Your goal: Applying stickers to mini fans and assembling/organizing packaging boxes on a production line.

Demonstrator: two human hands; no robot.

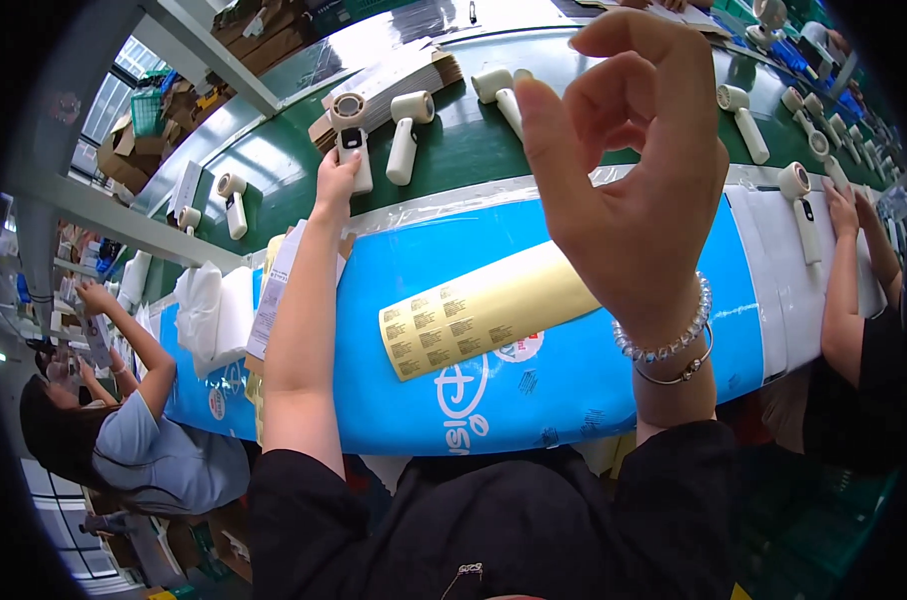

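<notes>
Green conveyor belt runs across the far side of the bench, which is covered in a bright blue sheet. Cream handheld fans lie scattered along the belt. The left hand reaches out to the belt and closes around the handle of one cream fan, its round head pointing away. The right hand is raised in the air above the bench, fingers curled loosely with thumb and forefinger near each other; whether it pinches anything I cannot tell. A yellow label sheet lies on the blue cover between the arms. Other people's arms work at both sides.
</notes>
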